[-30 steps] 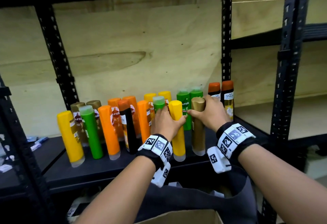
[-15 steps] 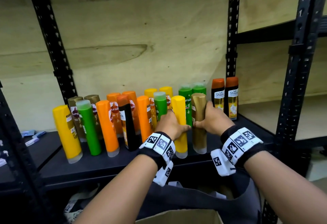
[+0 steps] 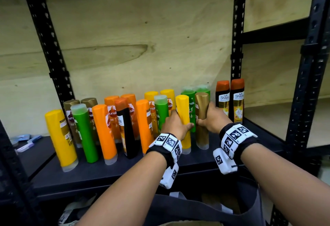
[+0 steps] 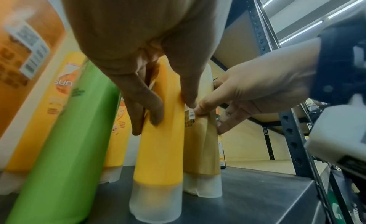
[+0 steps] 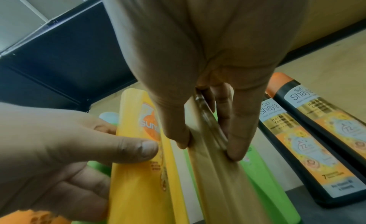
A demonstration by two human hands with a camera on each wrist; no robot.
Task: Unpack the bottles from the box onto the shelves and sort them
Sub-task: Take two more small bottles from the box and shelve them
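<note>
Several coloured bottles stand cap-down on the black shelf. My left hand grips a yellow bottle at mid-height; in the left wrist view its fingers and thumb wrap the yellow bottle. Right beside it my right hand grips a gold bottle; the right wrist view shows thumb and fingers pinching the gold bottle. Both bottles stand upright on the shelf, almost touching. The top of a cardboard box peeks in at the bottom edge.
Two black Shayla bottles stand right of the gold one, against the rack post. Green bottles stand behind. Orange, green, brown and yellow bottles fill the shelf's left. A dark bag hangs below. The neighbouring shelf at right holds nothing.
Both hands slid down from near the bottle tops to mid-height on the yellow and gold bottles. The view shifted slightly; the bottles stay on the shelf.
</note>
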